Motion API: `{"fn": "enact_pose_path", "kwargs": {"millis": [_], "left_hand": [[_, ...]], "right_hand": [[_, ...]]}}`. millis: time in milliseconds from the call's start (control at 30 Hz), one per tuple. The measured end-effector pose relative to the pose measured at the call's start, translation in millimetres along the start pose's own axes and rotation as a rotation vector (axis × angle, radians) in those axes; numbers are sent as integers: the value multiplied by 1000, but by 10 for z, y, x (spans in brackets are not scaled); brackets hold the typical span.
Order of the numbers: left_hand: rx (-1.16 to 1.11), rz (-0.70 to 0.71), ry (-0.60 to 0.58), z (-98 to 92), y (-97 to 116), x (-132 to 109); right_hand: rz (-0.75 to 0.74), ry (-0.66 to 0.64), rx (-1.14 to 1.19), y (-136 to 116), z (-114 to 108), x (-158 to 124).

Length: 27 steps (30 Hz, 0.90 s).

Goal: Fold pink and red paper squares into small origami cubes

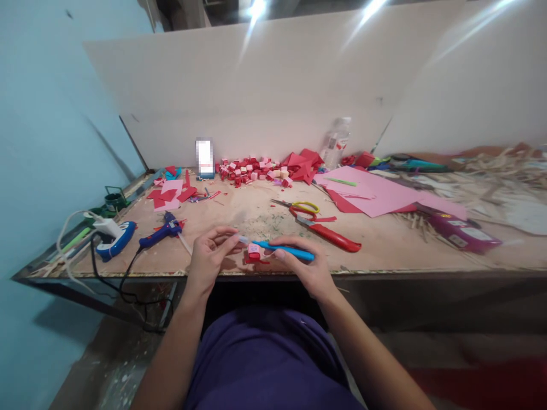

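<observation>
Head view: left hand (209, 251) is pinching translucent cap-like piece (243, 239) between thumb and fingers; right hand (318, 272) is gripping blue marker (302, 253), tip pointing to nine o'clock. Whether marker is touching piece: cannot tell. Pink-and-red paper box (253, 250) is sitting just below marker tip, near tabletop (235, 208) edge; scissors (305, 209) are lying at two o'clock. Slipping pinch could be streaking box; wrist nudge could be tipping it off toward six o'clock.

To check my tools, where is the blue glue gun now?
In the head view, the blue glue gun lies on the table at left, between the blue power socket and the left hand.
</observation>
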<state>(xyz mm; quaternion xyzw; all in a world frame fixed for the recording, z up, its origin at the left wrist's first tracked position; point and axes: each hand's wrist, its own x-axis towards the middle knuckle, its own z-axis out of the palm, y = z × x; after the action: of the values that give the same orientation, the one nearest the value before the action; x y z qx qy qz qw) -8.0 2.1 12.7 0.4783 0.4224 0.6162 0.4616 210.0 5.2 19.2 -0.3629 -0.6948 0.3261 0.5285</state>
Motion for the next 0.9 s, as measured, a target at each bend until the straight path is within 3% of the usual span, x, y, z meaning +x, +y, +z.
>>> {"fn": "enact_pose_path", "kwargs": {"millis": [467,700,900], "left_hand": [[11,-48,-46,34,10,-3],[20,-110,-229,9,40,-30],[22,-138,-232,3,43,-77]], "right_hand": [[-13,24,-34,-49,17,16],[10,-33,-18,-59,4,47],[44,-45,10,-31,18,40]]}}
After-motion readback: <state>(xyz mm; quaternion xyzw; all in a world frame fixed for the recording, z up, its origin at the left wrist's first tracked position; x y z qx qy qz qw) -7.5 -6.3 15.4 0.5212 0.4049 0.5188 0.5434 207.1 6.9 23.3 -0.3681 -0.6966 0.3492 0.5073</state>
